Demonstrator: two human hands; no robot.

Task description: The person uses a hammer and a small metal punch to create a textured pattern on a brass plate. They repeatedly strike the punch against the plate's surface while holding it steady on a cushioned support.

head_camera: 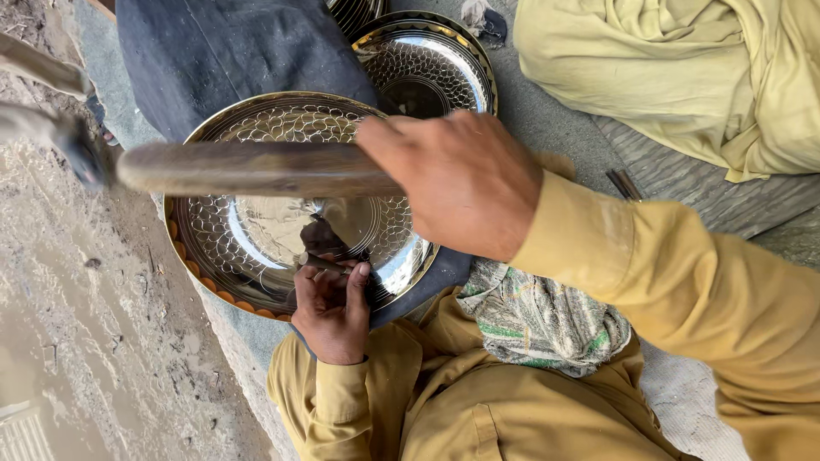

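Observation:
My right hand [461,179] grips the wooden handle of a hammer [248,168], raised close to the camera, its blurred head at the far left. Below it lies a shiny round metal tray [256,230] with an embossed scale pattern and a scalloped golden rim. My left hand [333,307] holds a small metal punch [318,261] upright against the tray's lower part. Both arms wear mustard-yellow sleeves.
A second patterned metal tray [427,64] lies behind, on dark blue cloth [222,51]. Yellow fabric [683,68] is heaped at the top right. A patterned cloth [538,320] rests on my lap. Bare muddy ground [77,324] stretches to the left.

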